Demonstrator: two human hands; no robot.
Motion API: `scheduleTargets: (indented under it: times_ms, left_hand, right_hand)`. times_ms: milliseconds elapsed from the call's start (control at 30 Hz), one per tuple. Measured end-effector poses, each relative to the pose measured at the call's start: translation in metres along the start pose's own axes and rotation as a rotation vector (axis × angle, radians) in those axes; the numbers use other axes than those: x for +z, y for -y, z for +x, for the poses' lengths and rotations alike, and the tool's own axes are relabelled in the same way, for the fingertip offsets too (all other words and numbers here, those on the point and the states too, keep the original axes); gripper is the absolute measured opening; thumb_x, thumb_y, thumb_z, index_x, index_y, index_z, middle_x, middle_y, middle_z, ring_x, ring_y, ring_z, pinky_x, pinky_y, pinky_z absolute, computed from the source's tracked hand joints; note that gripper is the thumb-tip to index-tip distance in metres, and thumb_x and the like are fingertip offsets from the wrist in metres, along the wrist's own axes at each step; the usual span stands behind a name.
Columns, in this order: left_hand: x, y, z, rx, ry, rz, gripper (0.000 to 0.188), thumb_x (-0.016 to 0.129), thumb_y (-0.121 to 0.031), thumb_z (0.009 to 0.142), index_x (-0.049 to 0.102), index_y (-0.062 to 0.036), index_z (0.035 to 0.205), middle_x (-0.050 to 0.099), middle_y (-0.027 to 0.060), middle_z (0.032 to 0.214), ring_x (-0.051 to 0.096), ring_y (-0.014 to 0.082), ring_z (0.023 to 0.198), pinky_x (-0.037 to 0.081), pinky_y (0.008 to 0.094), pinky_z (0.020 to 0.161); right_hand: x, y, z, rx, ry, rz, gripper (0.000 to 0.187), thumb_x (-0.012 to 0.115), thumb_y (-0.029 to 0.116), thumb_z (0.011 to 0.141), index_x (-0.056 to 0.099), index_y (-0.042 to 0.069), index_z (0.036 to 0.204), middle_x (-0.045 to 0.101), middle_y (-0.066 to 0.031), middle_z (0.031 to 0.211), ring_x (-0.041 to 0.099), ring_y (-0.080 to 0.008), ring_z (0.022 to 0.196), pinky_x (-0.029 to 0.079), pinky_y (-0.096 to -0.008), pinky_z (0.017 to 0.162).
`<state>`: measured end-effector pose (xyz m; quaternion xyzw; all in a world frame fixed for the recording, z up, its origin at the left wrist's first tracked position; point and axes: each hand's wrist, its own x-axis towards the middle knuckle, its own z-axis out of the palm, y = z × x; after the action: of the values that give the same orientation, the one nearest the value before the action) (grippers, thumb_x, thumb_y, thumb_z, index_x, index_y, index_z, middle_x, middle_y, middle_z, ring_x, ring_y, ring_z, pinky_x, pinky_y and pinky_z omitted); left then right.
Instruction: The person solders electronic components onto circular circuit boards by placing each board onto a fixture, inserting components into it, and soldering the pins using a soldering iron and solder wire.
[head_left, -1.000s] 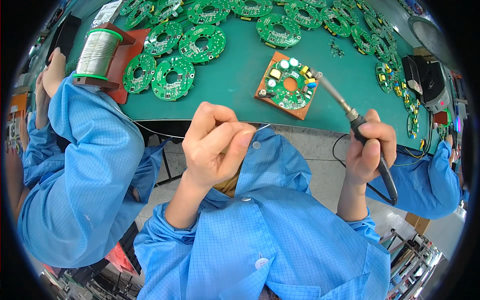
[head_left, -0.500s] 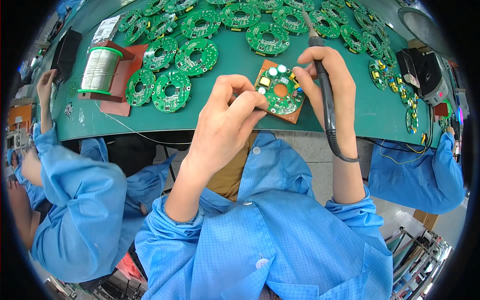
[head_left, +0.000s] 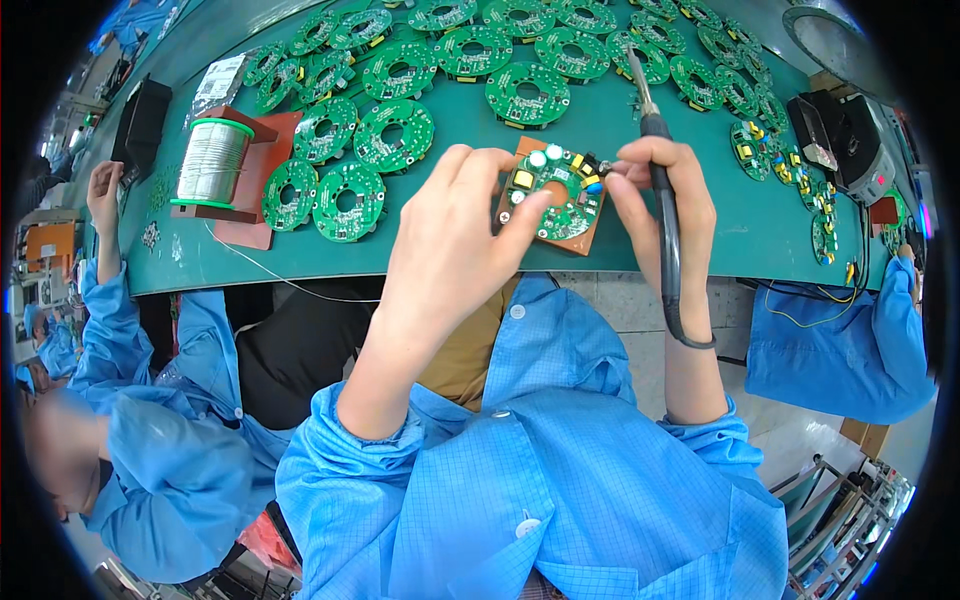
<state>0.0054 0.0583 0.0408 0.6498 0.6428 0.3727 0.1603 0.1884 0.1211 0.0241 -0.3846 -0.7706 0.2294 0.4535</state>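
Note:
A round green circuit board (head_left: 570, 218) with yellow, white and blue components lies on a square brown block (head_left: 584, 243) near the table's front edge. My left hand (head_left: 440, 235) is closed on the board's left side, its thumb across the top and its fingers at the upper left edge. A soldering iron (head_left: 662, 215) with a black handle rests in my right hand (head_left: 685, 190), its metal tip pointing away from me. The thumb and forefinger of that hand pinch together by the board's right edge, at a small dark part (head_left: 605, 167) that I cannot make out.
Many round green boards (head_left: 528, 95) cover the back of the green table (head_left: 460, 140). A solder wire spool (head_left: 213, 160) on a red-brown stand is at left. Boards with components (head_left: 785, 165) lie right, near a soldering station (head_left: 862, 150). Co-workers sit on both sides.
My left hand has gone from a fingertip pinch at the board's left edge to a thumb-over grip. My right fingertips have come together beside the board, with the iron still held.

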Motion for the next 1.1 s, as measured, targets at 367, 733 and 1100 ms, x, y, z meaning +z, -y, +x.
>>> scheduleTargets:
  times_ms: [367,733,1100]
  left_hand:
    - [-0.002,-0.009,0.008,-0.129,-0.145,-0.422,0.020,0.071,-0.003,0.078,0.058,0.0005,0.093,0.057,0.0042,0.079,0.055,0.0063,0.058,0.044,0.0207,0.050]
    - [-0.011,-0.015,-0.010,-0.136,-0.002,-0.935,0.026,0.059,-0.001,0.089,0.052,0.0056,0.113,0.063,0.0116,0.101,0.063,0.0126,0.081,0.054,0.0244,0.070]
    - [-0.010,-0.010,-0.018,-0.144,-0.035,-0.894,0.030,0.063,0.005,0.083,0.055,0.0047,0.113,0.057,0.0105,0.108,0.062,0.0151,0.091,0.055,0.0272,0.077]
  right_hand:
    - [-0.002,0.004,-0.010,-0.030,-0.039,0.098,0.032,0.069,-0.004,0.074,0.056,0.004,0.102,0.057,-0.0053,0.092,0.057,-0.0114,0.078,0.047,-0.0240,0.071]
    - [-0.003,0.018,-0.009,0.016,-0.039,0.497,0.048,0.074,-0.002,0.075,0.047,0.003,0.115,0.057,-0.0105,0.105,0.058,-0.0129,0.088,0.048,-0.0255,0.078]
    - [-0.006,0.019,-0.013,-0.007,-0.073,0.458,0.045,0.077,-0.005,0.068,0.056,0.006,0.107,0.061,-0.0058,0.100,0.060,-0.0082,0.079,0.051,-0.0213,0.063]
